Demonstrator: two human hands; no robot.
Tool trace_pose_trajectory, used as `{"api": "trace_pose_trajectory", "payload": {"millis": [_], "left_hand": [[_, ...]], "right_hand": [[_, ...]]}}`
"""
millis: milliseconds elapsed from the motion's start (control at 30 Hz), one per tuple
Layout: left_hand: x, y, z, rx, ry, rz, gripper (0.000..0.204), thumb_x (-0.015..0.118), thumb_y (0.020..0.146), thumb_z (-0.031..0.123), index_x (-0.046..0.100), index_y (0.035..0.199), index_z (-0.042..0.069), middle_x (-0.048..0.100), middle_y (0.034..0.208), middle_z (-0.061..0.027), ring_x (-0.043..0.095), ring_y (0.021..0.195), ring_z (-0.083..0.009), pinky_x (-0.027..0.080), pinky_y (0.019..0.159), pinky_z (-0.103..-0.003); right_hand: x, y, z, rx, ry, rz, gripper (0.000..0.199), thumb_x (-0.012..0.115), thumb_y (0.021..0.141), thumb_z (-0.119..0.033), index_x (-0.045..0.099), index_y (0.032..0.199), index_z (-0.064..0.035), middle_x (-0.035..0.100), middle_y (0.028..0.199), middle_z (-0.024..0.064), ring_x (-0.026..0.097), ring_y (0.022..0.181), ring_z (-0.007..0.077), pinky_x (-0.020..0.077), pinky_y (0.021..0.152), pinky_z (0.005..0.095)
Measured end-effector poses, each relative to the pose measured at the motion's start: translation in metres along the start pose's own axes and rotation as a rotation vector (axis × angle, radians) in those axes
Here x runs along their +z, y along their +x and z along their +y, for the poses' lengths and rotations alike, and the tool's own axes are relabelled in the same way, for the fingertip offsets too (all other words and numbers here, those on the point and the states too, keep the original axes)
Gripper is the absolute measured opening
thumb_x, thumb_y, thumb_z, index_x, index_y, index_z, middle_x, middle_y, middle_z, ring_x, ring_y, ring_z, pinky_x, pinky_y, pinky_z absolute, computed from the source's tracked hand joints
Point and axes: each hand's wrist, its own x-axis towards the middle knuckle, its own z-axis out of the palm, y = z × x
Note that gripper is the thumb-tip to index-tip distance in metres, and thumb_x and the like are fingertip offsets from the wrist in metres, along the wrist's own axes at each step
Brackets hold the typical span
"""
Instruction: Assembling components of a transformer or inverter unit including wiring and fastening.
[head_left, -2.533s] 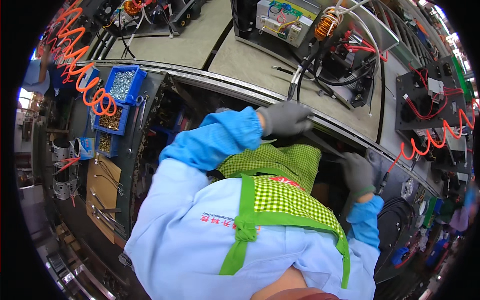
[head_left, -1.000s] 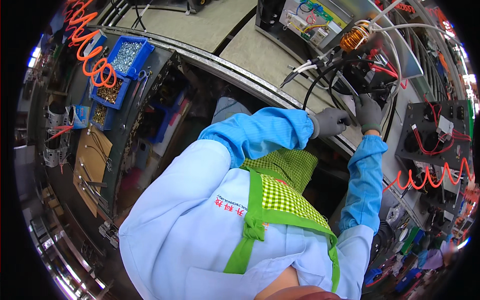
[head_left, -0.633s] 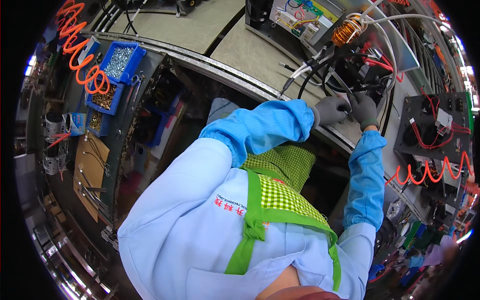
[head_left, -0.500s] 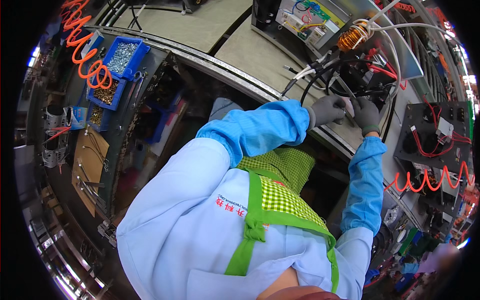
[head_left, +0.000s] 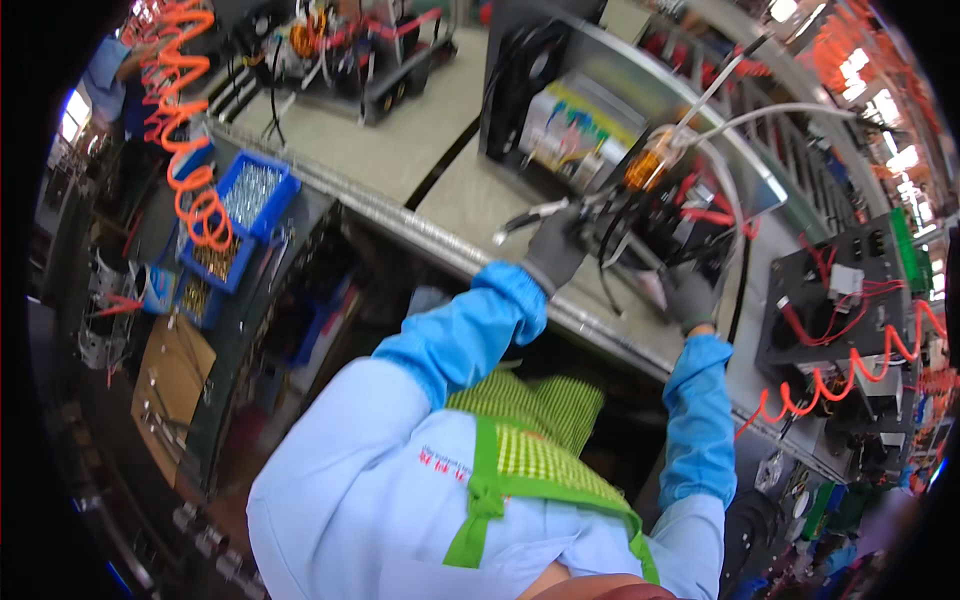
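Observation:
My left hand (head_left: pixel 555 250), in a grey glove, is closed around the black and white cables (head_left: pixel 532 217) at the near side of an open metal chassis (head_left: pixel 762 188). Their loose ends stick out to the left of my fingers. My right hand (head_left: pixel 692 298), gloved the same way, is beside the black cable bundle at the chassis's front right. Its fingers are bent, and blur hides what is between them. A flat metal strip (head_left: pixel 634 250) runs between the two hands. Behind them sits a copper-wound coil (head_left: pixel 650 168) with thick white leads.
Blue bins (head_left: pixel 262 205) of small metal fasteners stand on the left bench. Orange coiled hoses hang at the left (head_left: pixel 185 110) and the right (head_left: pixel 835 375). A dark panel with red wires (head_left: pixel 830 290) lies at the right. Another wired unit (head_left: pixel 370 70) stands at the far left of the bench.
My left hand has moved left, away from my right hand, and onto the cables. My right hand stays by the chassis. The whole view has shifted, showing more of the far bench.

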Motion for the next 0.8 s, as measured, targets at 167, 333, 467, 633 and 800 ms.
{"api": "trace_pose_trajectory", "payload": {"millis": [167,333,467,633,800], "left_hand": [[0.046,-0.006,0.016,0.028,0.260,-0.017,0.012,0.052,0.091,0.017,0.056,0.093,0.006,0.057,0.077,-0.0024,0.056,0.069,-0.0111,0.046,0.058,-0.023],[0.055,-0.010,0.018,0.097,0.434,-0.009,0.012,0.051,0.092,0.016,0.056,0.093,0.005,0.058,0.079,-0.0010,0.058,0.069,-0.0078,0.045,0.055,-0.019],[0.020,-0.040,-0.001,-0.027,0.385,0.001,0.011,0.053,0.090,0.015,0.057,0.093,0.005,0.057,0.076,-0.0003,0.055,0.065,-0.0060,0.043,0.054,-0.019],[0.018,-0.114,-0.072,-0.413,0.670,-0.074,0.024,0.059,0.086,0.015,0.057,0.104,-0.001,0.060,0.088,-0.0055,0.057,0.080,-0.0112,0.048,0.071,-0.024],[0.013,-0.056,-0.127,-0.272,1.292,-0.220,0.044,0.063,0.082,0.019,0.053,0.120,0.000,0.060,0.110,-0.0119,0.057,0.096,-0.0186,0.046,0.086,-0.031]], "right_hand": [[-0.008,0.003,-0.001,-0.048,-0.009,-0.043,0.034,0.049,0.086,-0.040,0.067,0.084,-0.0105,0.065,0.085,0.0143,0.061,0.081,0.0343,0.0472,0.070,0.0445],[-0.014,0.004,-0.004,-0.079,-0.015,-0.005,0.033,0.050,0.085,-0.037,0.067,0.082,-0.0090,0.065,0.084,0.0141,0.060,0.081,0.0336,0.0461,0.072,0.0441],[-0.020,-0.001,-0.001,-0.066,0.032,-0.039,0.034,0.050,0.086,-0.037,0.068,0.084,-0.0082,0.065,0.088,0.0149,0.060,0.083,0.0339,0.0454,0.075,0.0436],[-0.012,0.003,0.011,-0.144,0.034,-0.078,0.036,0.051,0.085,-0.039,0.069,0.085,-0.0076,0.065,0.086,0.0163,0.060,0.081,0.0352,0.0464,0.075,0.0439],[0.005,0.028,0.051,-0.446,-0.218,-0.129,0.030,0.054,0.082,-0.034,0.068,0.082,-0.0070,0.064,0.086,0.0175,0.060,0.080,0.0350,0.0468,0.072,0.0441]]}}
